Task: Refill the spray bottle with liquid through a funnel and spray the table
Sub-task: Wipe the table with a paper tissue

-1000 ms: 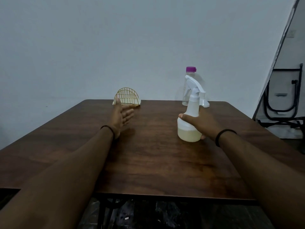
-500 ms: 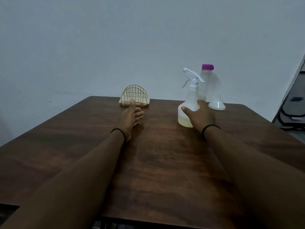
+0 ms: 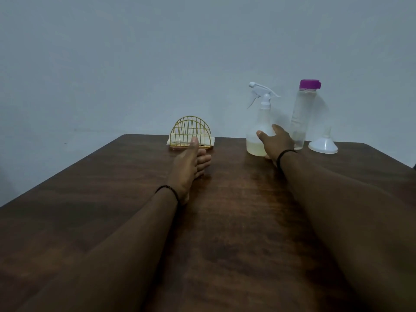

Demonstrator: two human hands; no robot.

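Head view: sprayer (image 3: 258, 131) upright at far side of table (image 3: 225, 221), low liquid. Right hand (image 3: 275, 143) fingers curled round its belly, likely steadying it. Left hand (image 3: 189, 165) idle, relaxed, holding nothing. Bottle (image 3: 302, 113), funnel (image 3: 323, 145) close beside for refill.

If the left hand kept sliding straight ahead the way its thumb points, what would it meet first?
Most likely the gold wire napkin holder, directly beyond the left hand near the table's far edge. The gap between them is hard to judge.
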